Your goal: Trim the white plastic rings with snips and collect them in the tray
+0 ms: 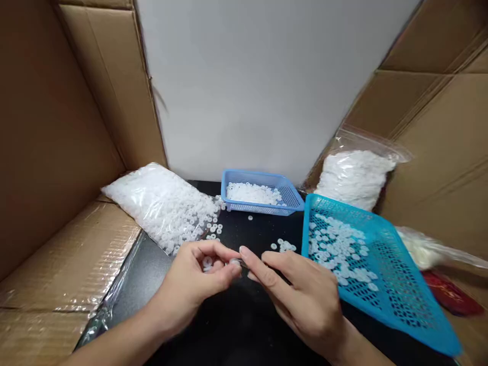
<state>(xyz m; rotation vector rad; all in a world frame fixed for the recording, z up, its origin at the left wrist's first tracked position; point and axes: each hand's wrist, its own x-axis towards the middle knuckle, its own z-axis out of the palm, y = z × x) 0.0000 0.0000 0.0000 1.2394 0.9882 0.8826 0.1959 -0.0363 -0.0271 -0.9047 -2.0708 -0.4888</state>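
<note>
My left hand (198, 277) and my right hand (293, 295) meet above the black table (236, 325). Both pinch a small white ring (235, 262) between their fingertips. A second white ring (208, 262) rests against my left fingers. Loose white rings (284, 246) lie on the table just beyond my hands. A tilted turquoise basket (396, 290) at my right holds several rings. A smaller blue basket (292, 195) farther back holds a heap of them.
A clear bag of white rings (160, 203) lies at the back left, with rings spilled at its mouth. Another full bag (354, 175) leans at the back right. Cardboard walls (49, 152) flank both sides. A white panel (259, 86) stands behind.
</note>
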